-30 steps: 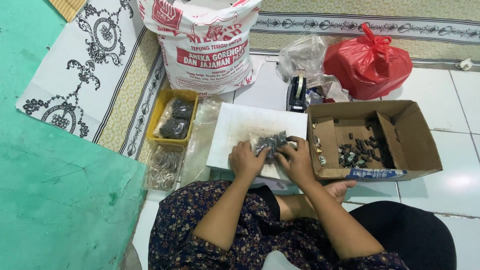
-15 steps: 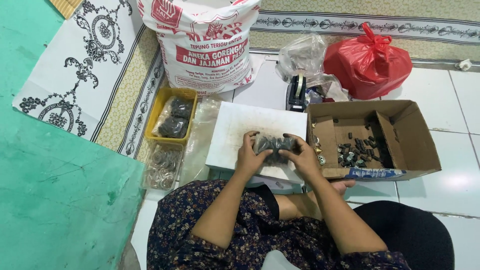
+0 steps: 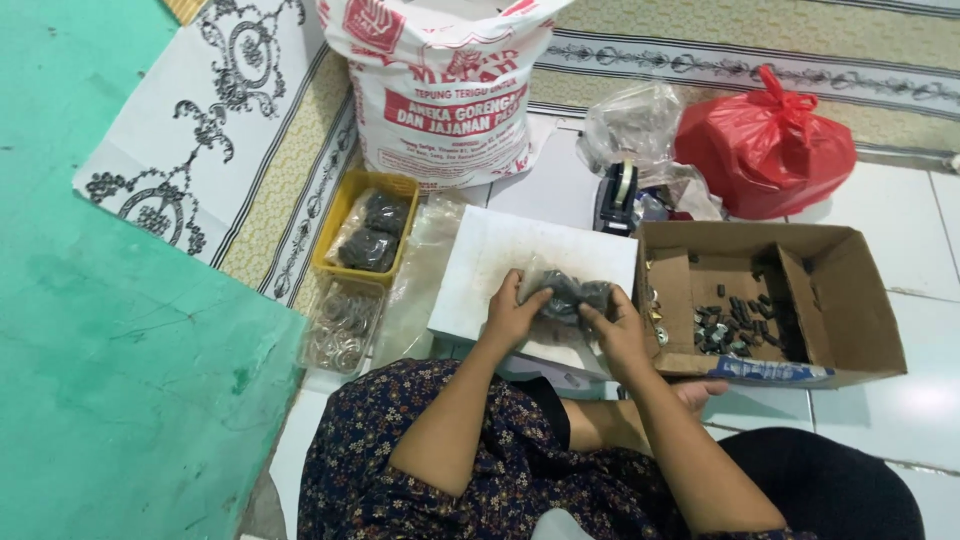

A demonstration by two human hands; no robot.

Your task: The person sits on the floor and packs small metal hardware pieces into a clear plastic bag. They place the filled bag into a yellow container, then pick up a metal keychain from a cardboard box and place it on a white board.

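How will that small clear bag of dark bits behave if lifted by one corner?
The small clear bag, gripped by the left hand and right hand, looks thin and crinkled, so probably floppy. Its loose dark pieces would likely slump downward. The glossy film may be slippery.

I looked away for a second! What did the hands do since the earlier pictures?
Both hands, left hand and right hand, kept their grip on the small clear plastic bag of dark pieces, spreading slightly apart along it above the white board. The brown cardboard box and yellow tray stayed put.
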